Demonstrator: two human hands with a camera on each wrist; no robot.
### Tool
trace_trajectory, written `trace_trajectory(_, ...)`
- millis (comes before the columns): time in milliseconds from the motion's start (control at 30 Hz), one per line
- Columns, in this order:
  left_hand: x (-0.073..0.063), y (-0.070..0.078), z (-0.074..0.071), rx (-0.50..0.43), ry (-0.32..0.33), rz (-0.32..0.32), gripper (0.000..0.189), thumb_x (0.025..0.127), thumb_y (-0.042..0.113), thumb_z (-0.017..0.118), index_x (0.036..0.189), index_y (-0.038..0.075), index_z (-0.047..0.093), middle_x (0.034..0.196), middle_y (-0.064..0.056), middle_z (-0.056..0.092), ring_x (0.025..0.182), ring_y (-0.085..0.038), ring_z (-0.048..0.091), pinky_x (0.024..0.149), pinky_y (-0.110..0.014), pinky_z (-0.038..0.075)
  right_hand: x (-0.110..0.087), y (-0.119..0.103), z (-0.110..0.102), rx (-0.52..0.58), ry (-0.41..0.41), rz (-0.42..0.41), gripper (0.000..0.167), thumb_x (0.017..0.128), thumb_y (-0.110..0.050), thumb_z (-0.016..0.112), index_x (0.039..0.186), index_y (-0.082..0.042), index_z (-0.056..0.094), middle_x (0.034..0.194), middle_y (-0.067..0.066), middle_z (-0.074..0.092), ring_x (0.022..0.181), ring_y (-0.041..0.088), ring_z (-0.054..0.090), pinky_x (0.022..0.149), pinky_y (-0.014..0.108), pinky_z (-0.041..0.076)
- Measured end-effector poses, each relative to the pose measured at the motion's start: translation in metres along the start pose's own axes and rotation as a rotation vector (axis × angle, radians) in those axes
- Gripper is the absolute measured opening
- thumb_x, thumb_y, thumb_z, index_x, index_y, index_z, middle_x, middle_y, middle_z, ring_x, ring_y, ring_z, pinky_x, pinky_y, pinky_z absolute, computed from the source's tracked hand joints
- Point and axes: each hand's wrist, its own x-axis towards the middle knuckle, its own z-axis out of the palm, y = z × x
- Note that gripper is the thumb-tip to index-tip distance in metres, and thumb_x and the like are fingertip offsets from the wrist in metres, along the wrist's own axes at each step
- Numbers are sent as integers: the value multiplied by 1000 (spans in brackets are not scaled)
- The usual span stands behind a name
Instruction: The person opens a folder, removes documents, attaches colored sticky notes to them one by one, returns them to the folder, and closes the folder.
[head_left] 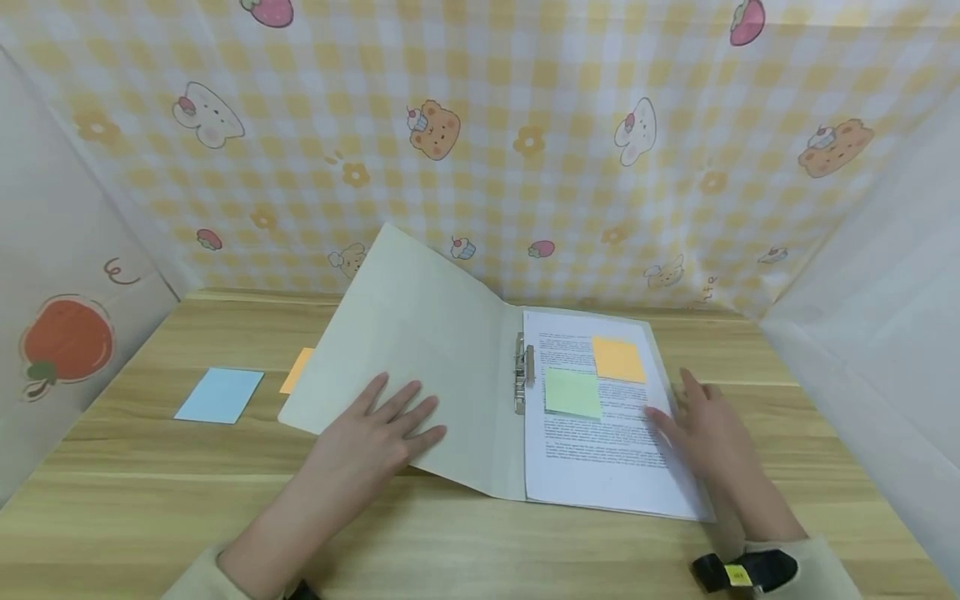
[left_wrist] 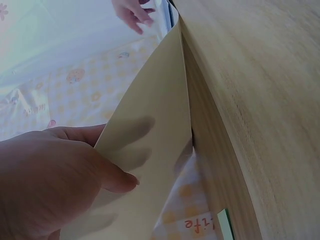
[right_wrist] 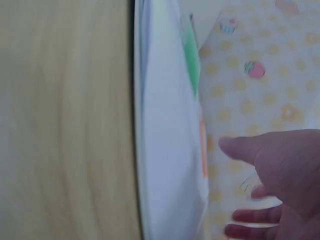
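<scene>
A cream ring-binder folder (head_left: 442,333) lies spread on the table, its left cover raised at a slant. My left hand (head_left: 382,429) holds that cover near its lower left edge, fingers spread over the inner face; in the left wrist view the thumb (left_wrist: 120,181) lies on the outer face. On the right side rest printed sheets (head_left: 600,475) beside a metal clip (head_left: 520,375). A green sticky note (head_left: 573,392) and an orange sticky note (head_left: 618,359) lie on the top sheet. My right hand (head_left: 708,429) is at the sheets' right edge, fingers loose, holding nothing.
A light blue sticky note (head_left: 220,395) lies on the wooden table (head_left: 112,483) at the left. Part of another orange note (head_left: 297,371) shows past the raised cover, which hides the rest. A checkered cloth (head_left: 517,150) hangs behind the table; white sheets line both sides.
</scene>
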Motion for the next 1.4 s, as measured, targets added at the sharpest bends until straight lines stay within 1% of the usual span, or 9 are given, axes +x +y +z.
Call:
trace_trajectory(100, -1, 1, -2, -10, -10, -4, 76, 69, 6, 88, 135, 35, 65, 146, 3, 61, 140, -23, 53, 117, -52, 39, -15, -16, 6, -69, 29, -170, 82, 94, -50, 66, 152, 1, 39, 145, 38, 45, 123, 58, 52, 91, 71, 48)
trace_trajectory(200, -1, 1, -4, -21, -21, -9, 74, 70, 4, 87, 135, 34, 65, 145, 2, 61, 140, -24, 53, 117, -52, 40, -26, -33, 23, -8, -42, -279, 78, 93, -50, 68, 153, -8, 43, 157, 30, 37, 141, 56, 37, 105, 73, 38)
trace_trajectory(333, -2, 0, -4, -56, -13, -17, 70, 72, 2, 85, 133, 32, 67, 143, 1, 63, 139, -26, 54, 116, -53, 40, -28, -45, 40, 25, -155, -272, 82, 93, -57, 64, 158, -14, 36, 165, 26, 24, 150, 58, 15, 115, 75, 18)
trace_trajectory(533, -2, 0, -6, -138, 19, -28, 57, 76, 3, 80, 127, 27, 72, 137, -3, 67, 134, -30, 59, 113, -55, 43, -29, -46, 47, -13, -149, -247, 83, 92, -57, 64, 157, -11, 38, 165, 28, 22, 151, 57, 14, 116, 76, 15)
trace_trajectory(667, 0, 0, -7, -236, -12, -55, 42, 84, 33, 80, 124, 22, 73, 136, -6, 68, 133, -34, 59, 114, -58, 39, -29, -44, 51, -52, -118, -259, 81, 93, -58, 61, 156, -11, 39, 165, 27, 24, 152, 55, 16, 117, 74, 16)
trace_trajectory(767, 7, 2, -10, -314, -52, -113, 51, 87, 55, 71, 121, 17, 73, 134, -8, 68, 133, -35, 58, 116, -60, 37, -30, -42, 56, -106, -90, -272, 81, 95, -61, 57, 157, -12, 37, 166, 24, 23, 152, 53, 17, 119, 71, 17)
trace_trajectory(933, 28, 7, -14, -402, -181, -208, 44, 95, 45, 68, 121, 10, 70, 137, -12, 64, 132, -36, 56, 111, -62, 41, -32, -38, 61, -161, -70, -256, 82, 97, -64, 51, 159, -15, 33, 168, 21, 19, 155, 48, 14, 122, 68, 14)
trace_trajectory(1167, 70, 8, -2, -510, -436, -250, 45, 98, 40, 64, 132, 10, 65, 147, -13, 56, 138, -36, 51, 111, -59, 44, -33, -38, 60, -155, -69, -251, 81, 97, -65, 49, 159, -15, 32, 169, 20, 18, 155, 48, 13, 122, 67, 13)
trace_trajectory(1400, 125, 8, 18, -540, -546, -273, 48, 104, 37, 55, 141, 7, 57, 151, -11, 53, 142, -29, 49, 117, -45, 42, -33, -40, 61, -154, -77, -251, 81, 98, -65, 46, 160, -16, 30, 169, 20, 17, 156, 48, 12, 122, 68, 12)
